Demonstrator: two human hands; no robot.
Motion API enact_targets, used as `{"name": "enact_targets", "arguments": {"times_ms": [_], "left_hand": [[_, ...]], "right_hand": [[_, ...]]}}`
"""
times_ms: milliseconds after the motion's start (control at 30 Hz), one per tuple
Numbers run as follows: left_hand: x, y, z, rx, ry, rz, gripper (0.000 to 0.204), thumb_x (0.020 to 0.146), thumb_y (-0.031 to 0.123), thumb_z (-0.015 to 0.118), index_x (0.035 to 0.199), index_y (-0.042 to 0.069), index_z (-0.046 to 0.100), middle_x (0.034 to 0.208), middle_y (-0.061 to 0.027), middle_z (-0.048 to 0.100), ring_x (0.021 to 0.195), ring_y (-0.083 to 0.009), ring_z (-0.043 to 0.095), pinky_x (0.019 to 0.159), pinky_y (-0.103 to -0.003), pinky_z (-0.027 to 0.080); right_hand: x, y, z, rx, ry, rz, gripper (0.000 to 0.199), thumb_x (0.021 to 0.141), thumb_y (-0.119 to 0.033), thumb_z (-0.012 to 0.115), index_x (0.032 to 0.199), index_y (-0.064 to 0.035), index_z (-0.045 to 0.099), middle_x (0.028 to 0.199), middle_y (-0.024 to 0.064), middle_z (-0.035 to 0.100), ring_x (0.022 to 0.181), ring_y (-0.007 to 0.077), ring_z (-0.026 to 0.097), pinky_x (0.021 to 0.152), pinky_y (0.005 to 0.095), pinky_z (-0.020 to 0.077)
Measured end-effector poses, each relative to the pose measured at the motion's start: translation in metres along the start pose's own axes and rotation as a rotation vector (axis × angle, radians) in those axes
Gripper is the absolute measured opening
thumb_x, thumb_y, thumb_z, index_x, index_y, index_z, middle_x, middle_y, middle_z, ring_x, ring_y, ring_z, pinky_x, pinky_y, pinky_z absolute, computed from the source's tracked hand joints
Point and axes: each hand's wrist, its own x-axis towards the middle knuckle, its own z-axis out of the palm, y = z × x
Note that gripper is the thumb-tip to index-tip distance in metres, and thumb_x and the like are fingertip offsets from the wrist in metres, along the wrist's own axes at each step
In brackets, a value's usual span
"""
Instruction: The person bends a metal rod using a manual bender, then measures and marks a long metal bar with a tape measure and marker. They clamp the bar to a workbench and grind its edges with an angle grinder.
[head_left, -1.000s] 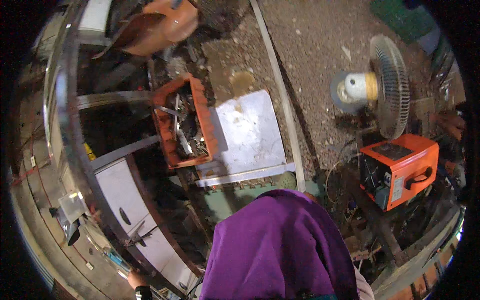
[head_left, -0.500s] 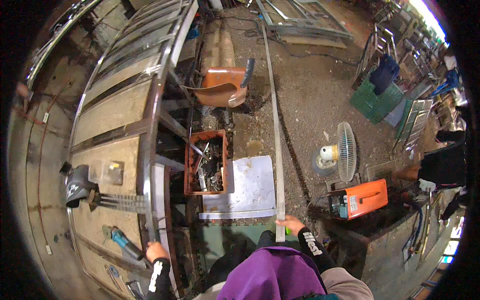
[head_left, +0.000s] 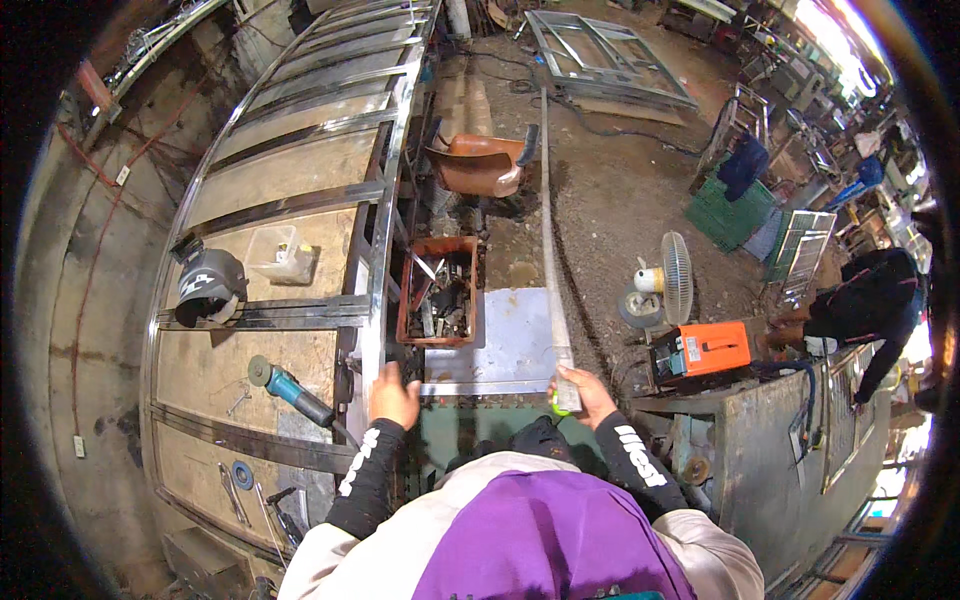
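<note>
My right hand [head_left: 588, 397] is closed around the near end of a long, light-coloured metal bar [head_left: 549, 260], which stretches away from me. A small bright green thing [head_left: 566, 404] shows at that hand, partly hidden; its kind is unclear. My left hand [head_left: 396, 398] is at the inner rail of a long metal frame [head_left: 376, 335], with fingers apart and nothing seen in them. Whether it touches the rail I cannot tell. On the boards by the frame, left of that hand, lies an angle grinder [head_left: 292, 393] with a teal body.
A welding helmet [head_left: 210, 287] and a clear plastic tub [head_left: 281, 256] rest on the frame's boards. Ahead are an orange crate of metal scraps [head_left: 473, 290] and a brown chair [head_left: 480, 170]. To the right stand a fan [head_left: 677, 279], an orange machine [head_left: 712, 346] and another person [head_left: 865, 300].
My left hand has come off the rail's near part, moved forward and right, and opened. My right hand still holds the bar, now further forward. The view has shifted.
</note>
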Motion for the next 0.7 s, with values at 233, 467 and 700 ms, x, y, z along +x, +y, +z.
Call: {"name": "enact_targets", "arguments": {"times_ms": [233,467,700], "left_hand": [[-0.01,0.068,0.068,-1.249,-0.862,-0.491,0.063,0.102,0.056,0.049,0.124,-0.002,0.058,0.123,-0.0167,0.067,0.11,-0.0289,0.066,0.092,-0.042,0.054],[0.022,0.06,0.123,-1.414,-1.098,-0.433,0.029,0.101,0.017,0.053,0.123,-0.002,0.054,0.118,-0.0191,0.067,0.11,-0.0294,0.067,0.099,-0.04,0.053],[0.028,0.048,0.126,-1.277,-1.24,-0.573,0.016,0.098,0.006,0.054,0.112,-0.001,0.057,0.107,-0.0122,0.065,0.075,-0.0165,0.066,0.071,-0.032,0.057]], "right_hand": [[0.0,0.061,0.083,-0.033,-0.131,0.195,0.028,0.099,-0.031,0.064,0.111,-0.0065,0.068,0.094,0.0076,0.073,0.077,0.0203,0.07,0.067,0.0365,0.0568],[-0.003,0.077,0.108,-0.241,-0.327,0.299,0.04,0.101,-0.04,0.062,0.106,-0.0014,0.069,0.097,0.0052,0.072,0.087,0.0178,0.068,0.078,0.0327,0.0537],[0.028,-0.006,0.06,-1.185,-0.889,0.109,0.058,0.1,-0.057,0.054,0.087,-0.0041,0.075,0.084,0.004,0.071,0.075,0.0154,0.061,0.069,0.0314,0.0494]]}}
